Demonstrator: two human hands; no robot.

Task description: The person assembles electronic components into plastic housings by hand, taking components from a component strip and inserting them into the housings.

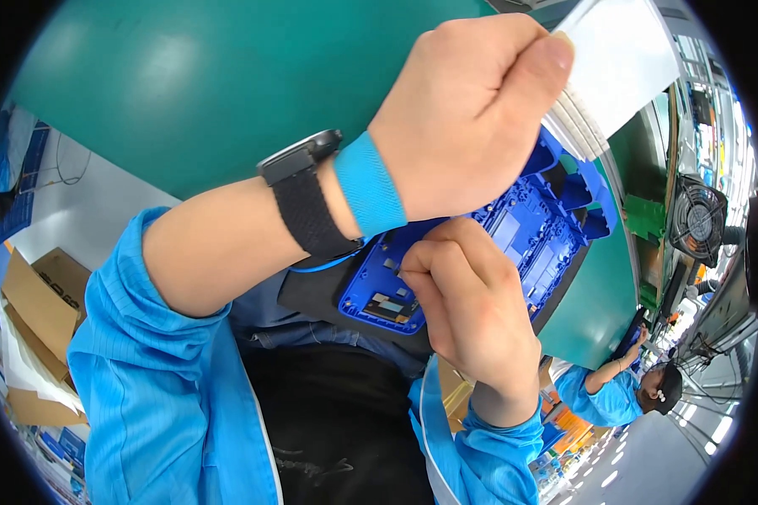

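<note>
My left hand (472, 109), with a black watch and a blue wrist strap (369, 185) on its arm, is closed with the thumb pressed on a white sheet (623, 63). Pale layered strips (579, 124) show along the sheet's lower edge. Below it, my right hand (476, 303) is closed in a pinch over a blue plastic housing (535, 240); whatever its fingertips hold is hidden. Ribs, posts and small grey pieces show inside the housing, and a dark rectangular part (393, 308) sits near its lower left corner. Both hands cover part of the housing.
The housing lies on a dark pad (312, 290) close to my body, beside a green tabletop (194, 76). An open cardboard box (46, 311) stands at the left. A black fan (696, 220) is at the right. Another person in blue (602, 396) works at the lower right.
</note>
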